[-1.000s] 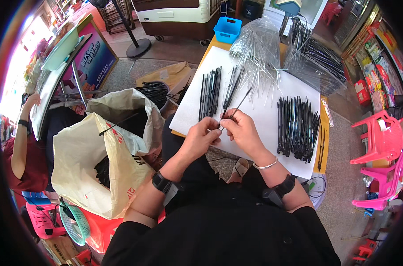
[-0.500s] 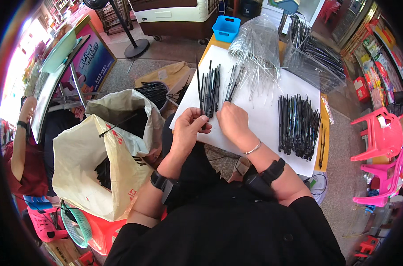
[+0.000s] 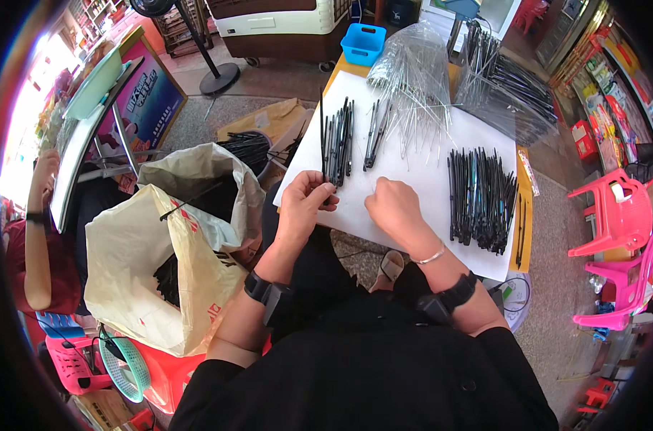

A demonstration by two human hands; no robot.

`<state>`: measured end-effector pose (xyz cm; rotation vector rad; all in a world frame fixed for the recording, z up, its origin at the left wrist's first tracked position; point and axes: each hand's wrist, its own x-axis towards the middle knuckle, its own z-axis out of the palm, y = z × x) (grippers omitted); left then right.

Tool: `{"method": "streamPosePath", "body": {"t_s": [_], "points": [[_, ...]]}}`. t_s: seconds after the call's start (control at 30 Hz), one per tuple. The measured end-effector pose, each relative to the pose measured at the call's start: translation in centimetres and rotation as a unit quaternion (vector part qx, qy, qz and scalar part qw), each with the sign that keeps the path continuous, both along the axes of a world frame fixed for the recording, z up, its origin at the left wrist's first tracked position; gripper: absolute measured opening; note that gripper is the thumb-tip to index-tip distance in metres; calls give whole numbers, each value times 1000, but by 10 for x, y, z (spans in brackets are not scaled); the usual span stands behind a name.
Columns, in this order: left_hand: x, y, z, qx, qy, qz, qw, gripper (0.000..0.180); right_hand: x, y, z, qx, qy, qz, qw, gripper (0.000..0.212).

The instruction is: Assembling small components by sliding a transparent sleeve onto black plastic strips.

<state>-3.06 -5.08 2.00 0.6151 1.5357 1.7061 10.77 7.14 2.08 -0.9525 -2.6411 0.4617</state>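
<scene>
My left hand [image 3: 305,205] is closed at the near edge of the white work surface [image 3: 420,237], pinching a long thin black rod [image 3: 322,129] that points away from me. Just beside it lies a row of thin black rods [image 3: 338,136]. My right hand [image 3: 396,206] is closed over the surface, apart from the left; whatever its fingertips hold, if anything, is too small to make out. Beyond it lie a few loose black rods [image 3: 376,136]. A larger pile of black rods [image 3: 481,201] sits to the right.
Clear bags of thin metal wires [image 3: 412,72] and black rods [image 3: 513,86] lie at the back, near a blue basket [image 3: 363,44]. Large open sacks [image 3: 136,287] stand left. Pink chairs [image 3: 610,212] are at right. Another person's arm [image 3: 38,237] shows far left.
My right hand has drawn away from the few loose rods, toward the right and slightly nearer me. The left hand keeps its hold, almost in the same place.
</scene>
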Motion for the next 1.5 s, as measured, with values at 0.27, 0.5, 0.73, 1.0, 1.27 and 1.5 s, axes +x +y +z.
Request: {"method": "streamPosePath", "body": {"t_s": [0.27,0.5,0.73,1.0,1.27,1.5], "points": [[5,2,1,6,-83,-33,996,9,65,5,48,-397,89,47,912,12],[14,21,1,36,-94,-106,989,10,116,14,86,-533,253,47,806,17],[38,40,-13,52,-153,-193,968,15,89,32,33,-338,264,-95,898,15],[42,34,-23,50,-192,-249,948,24,63,26,5,-492,487,-99,715,12],[41,35,-23,47,-197,-254,946,28,57,16,0,-550,453,-63,699,11],[39,32,-20,38,-204,-268,941,28,57,21,5,-528,427,-84,729,13]]}}
